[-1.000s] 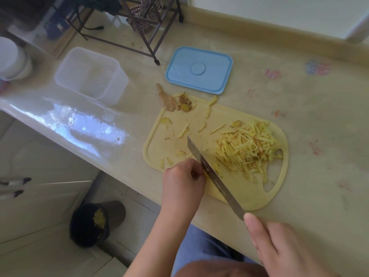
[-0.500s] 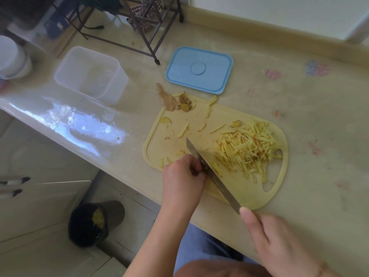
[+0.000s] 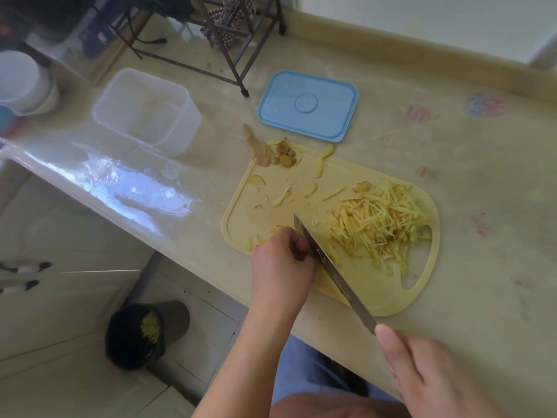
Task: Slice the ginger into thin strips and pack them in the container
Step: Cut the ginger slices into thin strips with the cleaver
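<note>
A yellow cutting board (image 3: 391,300) lies on the counter with a heap of thin ginger strips (image 3: 379,224) on its right half. My right hand (image 3: 428,372) grips a knife (image 3: 331,267) whose blade crosses the board's near side. My left hand (image 3: 280,263), fingers curled, holds down a small ginger piece against the blade's left face; the piece is mostly hidden. Ginger peel and offcuts (image 3: 271,152) lie at the board's far left corner. The clear plastic container (image 3: 147,110) stands empty to the far left, its blue lid (image 3: 307,105) flat behind the board.
A dark wire rack (image 3: 211,34) stands at the back of the counter. White bowls (image 3: 24,82) sit at the far left. The counter edge runs diagonally under my left arm, with a black bin (image 3: 141,333) on the floor below.
The knife and my right hand have shifted slightly back and forth along the board while my left hand stays curled on the ginger piece.
</note>
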Available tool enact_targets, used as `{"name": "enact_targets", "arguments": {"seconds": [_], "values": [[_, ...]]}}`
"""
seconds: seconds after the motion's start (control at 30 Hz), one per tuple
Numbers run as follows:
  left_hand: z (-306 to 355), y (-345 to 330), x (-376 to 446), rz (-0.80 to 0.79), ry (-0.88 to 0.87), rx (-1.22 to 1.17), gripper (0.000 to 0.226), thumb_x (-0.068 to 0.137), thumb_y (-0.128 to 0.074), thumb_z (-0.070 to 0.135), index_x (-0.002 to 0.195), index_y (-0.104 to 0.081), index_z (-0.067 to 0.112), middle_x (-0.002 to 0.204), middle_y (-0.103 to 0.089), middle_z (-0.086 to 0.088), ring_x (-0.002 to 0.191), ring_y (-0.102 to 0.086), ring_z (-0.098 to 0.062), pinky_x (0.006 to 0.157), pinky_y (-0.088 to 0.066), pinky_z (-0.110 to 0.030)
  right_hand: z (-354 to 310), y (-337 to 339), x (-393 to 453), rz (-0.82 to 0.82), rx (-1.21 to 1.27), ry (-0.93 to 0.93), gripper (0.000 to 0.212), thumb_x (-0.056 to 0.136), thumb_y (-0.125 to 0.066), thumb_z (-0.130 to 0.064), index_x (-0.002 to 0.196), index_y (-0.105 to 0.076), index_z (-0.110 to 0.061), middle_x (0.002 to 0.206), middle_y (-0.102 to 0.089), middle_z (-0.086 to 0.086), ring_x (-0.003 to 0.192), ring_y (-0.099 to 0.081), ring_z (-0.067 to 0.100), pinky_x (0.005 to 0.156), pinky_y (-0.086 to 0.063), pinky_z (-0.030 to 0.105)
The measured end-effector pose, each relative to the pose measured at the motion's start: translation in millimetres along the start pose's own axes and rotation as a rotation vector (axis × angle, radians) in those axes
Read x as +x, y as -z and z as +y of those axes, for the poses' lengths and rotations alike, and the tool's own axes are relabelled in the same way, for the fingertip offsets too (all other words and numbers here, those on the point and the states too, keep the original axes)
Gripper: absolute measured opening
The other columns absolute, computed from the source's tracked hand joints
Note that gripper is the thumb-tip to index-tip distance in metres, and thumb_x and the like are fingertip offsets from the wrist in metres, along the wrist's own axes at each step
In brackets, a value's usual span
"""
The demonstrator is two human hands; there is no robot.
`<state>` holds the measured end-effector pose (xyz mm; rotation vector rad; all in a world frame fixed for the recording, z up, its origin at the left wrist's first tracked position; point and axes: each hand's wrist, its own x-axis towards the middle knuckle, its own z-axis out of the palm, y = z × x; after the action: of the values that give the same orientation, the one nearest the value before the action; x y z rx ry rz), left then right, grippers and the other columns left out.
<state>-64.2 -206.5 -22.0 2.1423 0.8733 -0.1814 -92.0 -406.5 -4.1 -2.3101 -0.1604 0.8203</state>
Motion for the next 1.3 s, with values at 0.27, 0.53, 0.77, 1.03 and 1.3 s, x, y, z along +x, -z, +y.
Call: {"name": "enact_targets", "arguments": {"seconds": [0.27, 0.53, 0.77, 1.03, 1.3], "values": [[-0.7, 0.2, -3.6, 0.006, -0.001, -0.049, 0.021, 0.078, -0.066, 0.001, 0.075, -0.061, 0.021, 0.074, -0.067, 0.007, 0.074, -0.065, -0.012, 0.068, -0.055, -0.03, -13.2, -0.7, 22.2, -0.081, 0.055, 0.024, 0.076, 0.073, -0.008, -0.08, 0.052, -0.041, -0.015, 0.046, -0.05, -0.002, 0.045, -0.048, 0.011, 0.056, -0.043, 0.035], [-3.9, -0.2, -5.1, 0.029, 0.012, -0.096, 0.022, 0.075, -0.066, 0.0, 0.071, -0.058, 0.02, 0.069, -0.063, 0.008, 0.064, -0.056, -0.004, 0.055, -0.041, -0.01, -12.8, 8.2, 6.7, -0.074, -0.013, 0.023, 0.069, 0.084, -0.018, -0.067, 0.059, -0.045, -0.009, 0.051, -0.055, 0.003, 0.05, -0.052, 0.013, 0.062, -0.042, 0.034], [-1.5, -1.8, -1.2, 0.016, 0.026, -0.071, 0.021, 0.074, -0.065, 0.001, 0.069, -0.055, 0.019, 0.066, -0.059, 0.007, 0.058, -0.049, -0.006, 0.051, -0.038, -0.012, -7.7, 2.6, 9.9, -0.063, -0.041, 0.052, 0.078, 0.08, -0.006, -0.076, 0.054, -0.045, -0.013, 0.057, -0.061, -0.01, 0.057, -0.057, 0.01, 0.056, -0.039, 0.026], [-2.7, 1.0, -5.6, -0.011, -0.008, -0.049, 0.019, 0.076, -0.063, 0.001, 0.073, -0.058, 0.019, 0.071, -0.063, 0.004, 0.069, -0.06, -0.013, 0.059, -0.046, -0.02, -14.0, 5.9, 14.7, -0.105, 0.101, -0.016, 0.076, 0.069, -0.014, -0.081, 0.057, -0.04, -0.011, 0.041, -0.044, -0.001, 0.038, -0.04, 0.009, 0.045, -0.028, 0.019], [-11.4, -10.8, -8.4, 0.094, -0.157, -0.018, 0.015, 0.084, -0.07, 0.011, 0.096, -0.072, 0.021, 0.085, -0.063, 0.012, 0.076, -0.058, -0.004, 0.067, -0.045, -0.01, -11.3, 18.1, 13.2, -0.091, 0.143, -0.052, 0.076, 0.074, -0.019, -0.08, 0.06, -0.044, -0.01, 0.041, -0.042, 0.001, 0.034, -0.037, 0.007, 0.041, -0.029, 0.016]]}}
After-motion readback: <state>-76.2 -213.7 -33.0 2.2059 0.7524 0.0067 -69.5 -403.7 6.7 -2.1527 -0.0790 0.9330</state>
